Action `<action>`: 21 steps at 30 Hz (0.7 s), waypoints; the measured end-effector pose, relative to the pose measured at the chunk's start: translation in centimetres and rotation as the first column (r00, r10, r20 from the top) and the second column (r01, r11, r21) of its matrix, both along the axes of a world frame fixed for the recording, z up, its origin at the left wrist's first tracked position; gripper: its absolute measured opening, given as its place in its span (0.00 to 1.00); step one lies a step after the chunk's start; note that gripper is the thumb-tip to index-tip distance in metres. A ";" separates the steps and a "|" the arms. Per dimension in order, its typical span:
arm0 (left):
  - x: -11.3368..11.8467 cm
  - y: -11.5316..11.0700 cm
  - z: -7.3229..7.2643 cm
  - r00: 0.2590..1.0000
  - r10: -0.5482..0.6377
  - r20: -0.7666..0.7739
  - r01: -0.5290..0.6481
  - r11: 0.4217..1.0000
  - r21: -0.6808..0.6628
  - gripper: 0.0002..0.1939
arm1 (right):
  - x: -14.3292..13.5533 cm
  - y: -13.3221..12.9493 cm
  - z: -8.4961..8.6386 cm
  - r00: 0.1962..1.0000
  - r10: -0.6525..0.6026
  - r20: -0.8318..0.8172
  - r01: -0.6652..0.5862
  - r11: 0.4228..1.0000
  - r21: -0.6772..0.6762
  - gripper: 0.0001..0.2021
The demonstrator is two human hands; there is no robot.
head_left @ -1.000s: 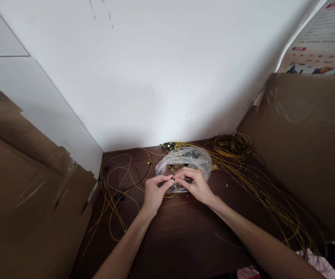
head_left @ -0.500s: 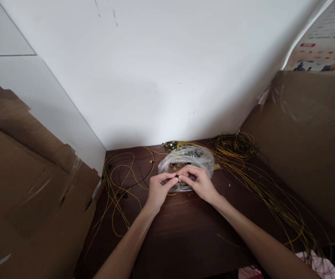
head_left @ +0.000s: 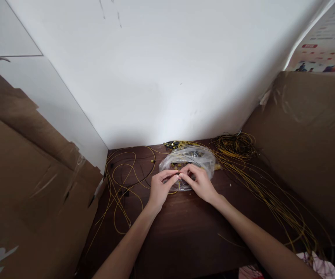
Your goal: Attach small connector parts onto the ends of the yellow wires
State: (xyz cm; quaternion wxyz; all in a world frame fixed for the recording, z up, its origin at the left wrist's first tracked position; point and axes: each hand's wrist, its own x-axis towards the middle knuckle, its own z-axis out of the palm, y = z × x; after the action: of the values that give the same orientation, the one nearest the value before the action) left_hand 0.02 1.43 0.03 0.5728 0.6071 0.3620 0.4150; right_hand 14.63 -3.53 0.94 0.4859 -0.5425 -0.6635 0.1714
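Note:
My left hand and my right hand meet fingertip to fingertip, each pinching at a small dark piece that the fingers mostly cover. Its kind is too small to make out. A thin yellow wire curves down below the fingertips. Just behind and under the hands lies a clear plastic bag, its mouth spread, with several small yellow and dark parts inside.
Loose yellow and black wires loop over the dark brown tabletop at left. A coiled wire bundle and long yellow wires lie at right. Cardboard panels flank both sides; a white wall stands behind.
The view has shifted slightly, so everything sits a little farther right. Both hands keep their pinch, and the dark piece between them shows less than before.

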 end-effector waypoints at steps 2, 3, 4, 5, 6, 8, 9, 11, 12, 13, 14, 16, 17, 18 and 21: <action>0.0 0.0 0.0 1.000 0.016 -0.003 -0.016 1.000 0.004 0.11 | 0.0 0.0 0.0 1.000 -0.003 -0.004 0.003 1.000 -0.009 0.06; 0.0 0.0 0.0 1.000 0.022 -0.004 -0.022 1.000 0.005 0.11 | 0.0 0.0 0.0 1.000 -0.006 -0.005 0.006 1.000 -0.012 0.06; 0.0 0.0 0.0 1.000 0.026 -0.005 -0.026 1.000 0.007 0.11 | 0.0 0.0 -0.1 1.000 -0.008 -0.006 0.008 1.000 -0.015 0.05; 0.0 0.0 0.1 1.000 0.027 -0.007 -0.027 1.000 0.011 0.11 | 0.0 0.0 -0.1 1.000 -0.009 -0.008 0.009 1.000 -0.018 0.05; 0.0 -0.1 0.1 1.000 0.027 -0.008 -0.027 1.000 0.015 0.11 | 0.0 0.0 -0.1 1.000 -0.010 -0.010 0.010 1.000 -0.019 0.05; 0.0 -0.1 0.1 1.000 0.028 -0.009 -0.027 0.999 0.027 0.10 | 0.0 0.0 -0.1 1.000 -0.011 -0.017 0.011 1.000 -0.022 0.05; 0.0 -0.1 0.1 1.000 0.029 -0.008 -0.029 0.999 0.032 0.10 | 0.0 0.0 -0.1 1.000 -0.011 -0.020 0.011 1.000 -0.024 0.05; 0.1 0.0 0.0 1.000 0.029 0.000 -0.029 0.999 0.038 0.10 | 0.0 0.1 -0.1 1.000 -0.014 -0.022 0.013 0.999 -0.032 0.04; 0.1 0.0 0.0 1.000 0.028 0.003 -0.028 0.999 0.038 0.10 | 0.0 0.1 -0.1 1.000 -0.016 -0.022 0.015 0.999 -0.036 0.04; 0.1 0.0 -0.1 1.000 0.028 0.006 -0.028 0.999 0.039 0.10 | 0.0 0.1 -0.2 1.000 -0.015 -0.020 0.015 0.999 -0.038 0.04; 0.1 0.0 -0.1 1.000 0.027 0.005 -0.027 0.999 0.041 0.10 | 0.0 0.1 -0.2 1.000 -0.014 -0.016 0.013 0.999 -0.039 0.04; 0.1 0.0 -0.2 1.000 0.027 0.000 -0.027 0.999 0.047 0.09 | 0.0 0.1 -0.3 1.000 -0.006 -0.009 0.006 0.999 -0.040 0.03; 0.1 0.0 -0.2 1.000 0.028 -0.002 -0.028 0.998 0.051 0.09 | 0.0 0.1 -0.3 1.000 -0.003 -0.007 0.003 0.999 -0.039 0.04; 0.1 0.0 -0.2 1.000 0.028 -0.003 -0.027 0.998 0.055 0.09 | 0.0 0.1 -0.4 1.000 -0.001 -0.006 0.001 0.999 -0.039 0.04; 0.1 0.0 -0.1 1.000 0.029 0.002 -0.029 0.998 0.051 0.09 | 0.0 0.1 -0.4 1.000 0.003 -0.010 -0.003 0.999 -0.039 0.04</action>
State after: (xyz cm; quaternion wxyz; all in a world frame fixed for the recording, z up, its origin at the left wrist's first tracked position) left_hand 0.11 1.38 -0.10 0.5512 0.6160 0.3598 0.4328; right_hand 14.62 -3.44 0.50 0.4782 -0.5501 -0.6584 0.1876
